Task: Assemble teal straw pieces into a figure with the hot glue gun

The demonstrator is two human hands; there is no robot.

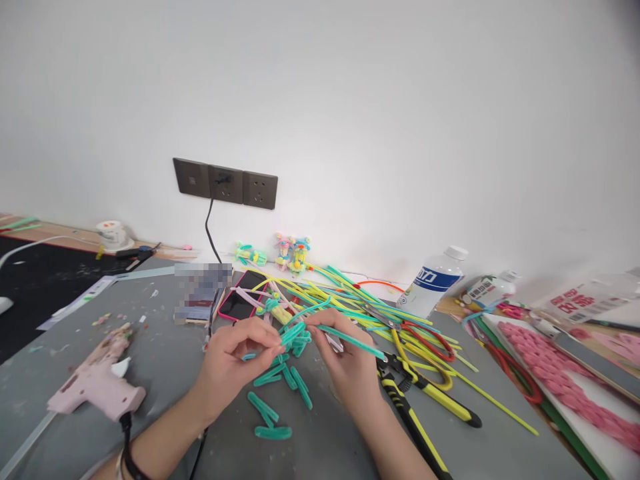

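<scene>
My left hand is closed in a pinch on one end of a teal pipe cleaner, which is folded at that end. My right hand pinches the same pipe cleaner further along; its free end sticks out to the right. Both hands hover just above the grey table. Under and between them lie several short folded teal pipe-cleaner pieces.
A pink glue gun lies at the left. Yellow-handled pliers and scissors sit right of my right hand, on a heap of yellow and teal pipe cleaners. A phone, water bottle and small finished figures stand behind.
</scene>
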